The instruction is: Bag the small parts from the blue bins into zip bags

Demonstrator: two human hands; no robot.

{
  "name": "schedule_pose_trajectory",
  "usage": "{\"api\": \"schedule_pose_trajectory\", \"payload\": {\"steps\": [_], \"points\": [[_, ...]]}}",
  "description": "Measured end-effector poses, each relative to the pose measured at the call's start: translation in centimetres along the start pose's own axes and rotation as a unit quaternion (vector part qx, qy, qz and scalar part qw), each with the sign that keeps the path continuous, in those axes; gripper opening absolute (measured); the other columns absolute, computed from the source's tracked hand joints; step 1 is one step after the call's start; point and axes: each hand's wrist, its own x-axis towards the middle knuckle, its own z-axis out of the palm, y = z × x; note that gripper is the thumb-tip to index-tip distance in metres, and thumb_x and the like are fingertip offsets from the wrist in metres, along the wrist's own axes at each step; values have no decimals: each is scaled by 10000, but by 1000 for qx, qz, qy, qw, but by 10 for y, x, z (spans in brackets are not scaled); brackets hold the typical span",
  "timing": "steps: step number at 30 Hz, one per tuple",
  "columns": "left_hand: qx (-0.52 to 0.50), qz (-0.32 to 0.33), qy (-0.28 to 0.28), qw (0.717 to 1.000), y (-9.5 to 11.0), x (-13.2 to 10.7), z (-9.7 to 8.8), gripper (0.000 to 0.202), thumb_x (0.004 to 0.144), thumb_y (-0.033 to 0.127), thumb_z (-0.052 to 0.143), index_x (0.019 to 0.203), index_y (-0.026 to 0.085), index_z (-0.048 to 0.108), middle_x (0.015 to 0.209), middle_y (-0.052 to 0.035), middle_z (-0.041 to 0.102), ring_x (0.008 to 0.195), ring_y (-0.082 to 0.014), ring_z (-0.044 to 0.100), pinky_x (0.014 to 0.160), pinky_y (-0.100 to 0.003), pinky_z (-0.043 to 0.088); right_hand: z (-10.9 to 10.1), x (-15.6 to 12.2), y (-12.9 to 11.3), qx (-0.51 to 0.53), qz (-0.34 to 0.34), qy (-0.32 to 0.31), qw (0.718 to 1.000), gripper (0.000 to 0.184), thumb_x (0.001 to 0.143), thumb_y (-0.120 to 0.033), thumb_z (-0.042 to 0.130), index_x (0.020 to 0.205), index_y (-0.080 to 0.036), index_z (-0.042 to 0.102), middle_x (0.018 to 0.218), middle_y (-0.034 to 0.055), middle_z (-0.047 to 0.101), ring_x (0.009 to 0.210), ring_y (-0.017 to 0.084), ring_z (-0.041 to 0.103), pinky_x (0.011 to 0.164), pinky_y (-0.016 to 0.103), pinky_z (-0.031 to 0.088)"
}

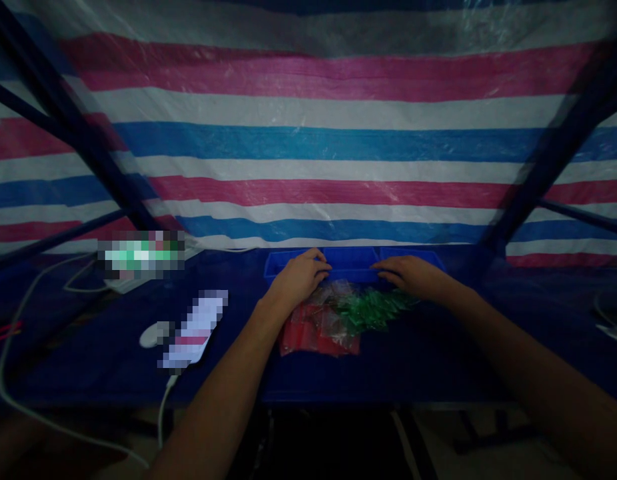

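Note:
Three blue plastic bins (349, 261) stand side by side at the back of the table. My left hand (302, 275) lies over the front of the left bin, its fingers stretched toward the middle one and slightly apart. From the other side, my right hand (413, 275) reaches over the front of the right bin, fingers extended toward the middle bin's rim. Nothing shows in either hand. Between my forearms lie flat red packets (308, 335) in clear plastic, partly overlapped by a pile of green packets (376, 310). My left wrist is close to the red packets.
Left of my arm, a phone (196, 330) on a white cable lies by a round white object (153, 335). Farther back is a pixelated device (141, 257) with cables. Dark metal posts (96, 160) and a striped plastic sheet (308, 143) bound the blue table (413, 373).

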Motion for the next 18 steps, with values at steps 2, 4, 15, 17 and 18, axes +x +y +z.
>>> {"api": "schedule_pose_trajectory", "payload": {"steps": [2, 4, 15, 17, 18], "points": [[-2, -9, 7, 1000, 1, -4, 0, 270, 1005, 258, 577, 1189, 267, 773, 1210, -55, 658, 1007, -195, 683, 962, -351, 546, -2, -1, -2, 2, -4, -4, 1000, 402, 1050, -355, 480, 1402, -257, 649, 1348, 72, 721, 1216, 286, 692, 1092, 445, 515], [-3, -12, 11, 1000, 1, -7, 0, 275, 1004, 263, 582, 1207, 273, 767, 1202, -59, 652, 997, -195, 680, 945, -348, 548, -3, -1, -3, 0, -2, -5, 1000, 404, 1051, -349, 477, 1406, -261, 648, 1322, 81, 733, 1187, 290, 705, 1061, 448, 534], [-6, -21, 13, 1000, 9, -8, -2, 286, 1008, 218, 561, 1203, 251, 768, 1304, -61, 652, 1067, -208, 694, 1004, -366, 553, -3, -3, -12, -72, 11, -3, 997, 439, 1067, -347, 445, 1463, -242, 602, 1227, 118, 761, 1067, 280, 739, 954, 406, 565], [-7, -22, 16, 1000, 10, -8, -1, 287, 1013, 223, 550, 1198, 244, 769, 1304, -62, 659, 1081, -212, 692, 1020, -373, 547, -3, -2, -11, -73, 7, 3, 997, 433, 1062, -345, 458, 1457, -254, 610, 1225, 110, 766, 1047, 276, 744, 937, 399, 572], [-7, -23, 19, 1000, 10, -9, -1, 288, 1015, 227, 547, 1197, 243, 768, 1306, -63, 661, 1084, -214, 692, 1026, -375, 543, -3, -2, -10, -70, 6, 8, 998, 426, 1058, -341, 470, 1449, -263, 618, 1220, 102, 771, 1043, 274, 746, 935, 394, 575]]}}
